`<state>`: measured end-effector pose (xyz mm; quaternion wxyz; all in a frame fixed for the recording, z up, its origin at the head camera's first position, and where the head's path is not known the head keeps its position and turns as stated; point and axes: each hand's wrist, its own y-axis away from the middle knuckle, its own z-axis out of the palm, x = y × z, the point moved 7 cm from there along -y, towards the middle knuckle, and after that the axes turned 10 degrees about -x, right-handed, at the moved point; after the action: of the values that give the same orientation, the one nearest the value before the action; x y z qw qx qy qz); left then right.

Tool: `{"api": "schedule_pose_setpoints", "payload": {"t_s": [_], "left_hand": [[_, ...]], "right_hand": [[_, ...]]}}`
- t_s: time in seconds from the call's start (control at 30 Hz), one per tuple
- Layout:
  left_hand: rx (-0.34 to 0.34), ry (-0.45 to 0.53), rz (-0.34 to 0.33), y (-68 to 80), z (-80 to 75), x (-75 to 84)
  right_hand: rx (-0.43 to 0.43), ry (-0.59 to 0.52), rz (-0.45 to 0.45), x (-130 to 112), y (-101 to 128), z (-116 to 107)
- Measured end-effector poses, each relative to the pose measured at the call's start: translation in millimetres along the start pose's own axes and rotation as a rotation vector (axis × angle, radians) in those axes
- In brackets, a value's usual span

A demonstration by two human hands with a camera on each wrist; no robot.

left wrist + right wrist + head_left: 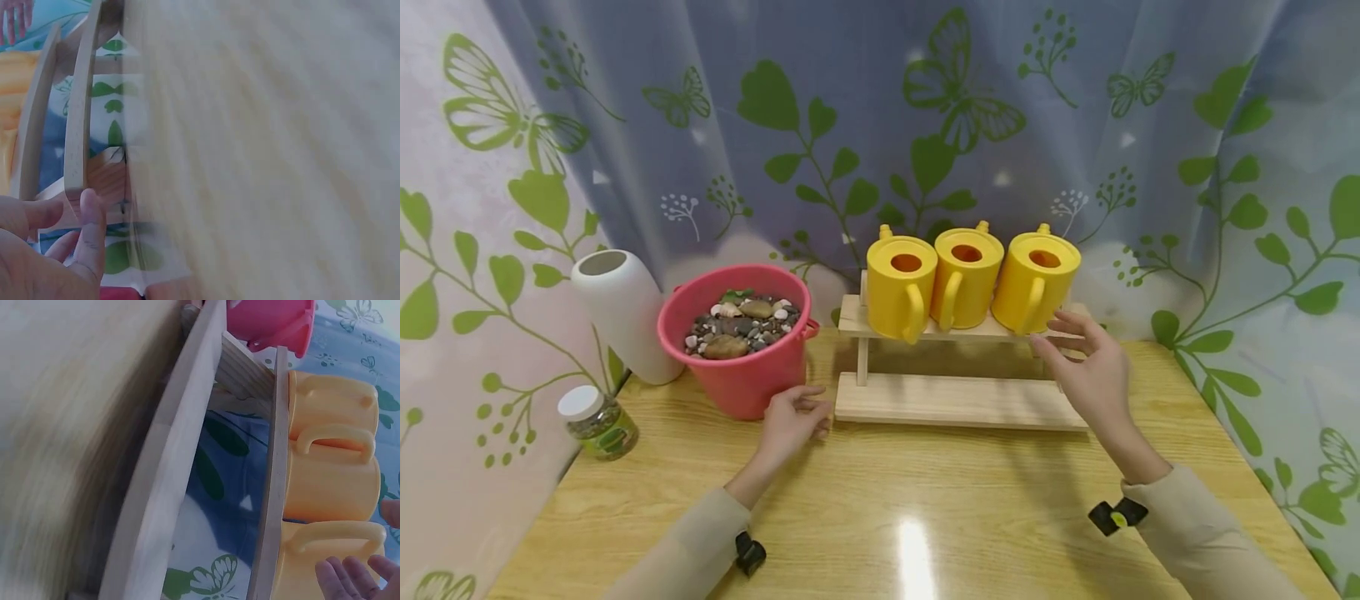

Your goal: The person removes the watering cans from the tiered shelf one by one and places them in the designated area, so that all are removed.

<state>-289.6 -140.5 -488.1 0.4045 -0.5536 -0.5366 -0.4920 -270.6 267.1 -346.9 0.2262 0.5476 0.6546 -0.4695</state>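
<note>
The right hand [1090,367] is open, fingers spread and relaxed, just beside the rightmost can [1036,282] — fingertips near its handle, though I cannot tell whether they touch it. That can stands tilted at the right end of the rack's [958,400] top shelf, next to the middle can [964,277] and the left can [901,286].

The left hand [793,421] rests on the table [925,517] with fingers loosely curled, holding nothing, between the pink bucket [741,367] of pebbles and the left end of the rack's lower shelf.

Judging from this, the reach for the rightmost can would go best by closing round the handle and lifting straight up, since the cans stand tight together and a sideways pull could knock the neighbour off the narrow shelf.

Both wrist views are smeared with blur — the table is a streak in each. The cans' spouts are mostly hidden behind their bodies. A white vase [625,312] and a small jar [598,423] stand at far left.
</note>
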Motion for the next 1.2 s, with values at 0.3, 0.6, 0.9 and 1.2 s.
{"api": "schedule_pose_setpoints", "payload": {"t_s": [0.3, 0.6, 0.9, 1.2], "left_hand": [[-0.054, 0.027, -0.071, -9.6, 8.0, -2.1], [-0.098, 0.046, -0.094, -9.9, 11.3, 0.5], [-0.102, 0.054, -0.112, -9.7, 11.4, 2.3], [-0.102, 0.049, -0.124, -8.2, 10.0, 0.6]], "right_hand": [[0.08, -0.076, 0.033, 5.0, -25.2, 15.6], [0.129, -0.054, 0.087, 4.2, -32.1, 13.6], [0.098, -0.051, 0.071, 7.7, -26.9, -6.0], [0.14, -0.054, 0.069, 11.9, -8.4, -47.6]]}}
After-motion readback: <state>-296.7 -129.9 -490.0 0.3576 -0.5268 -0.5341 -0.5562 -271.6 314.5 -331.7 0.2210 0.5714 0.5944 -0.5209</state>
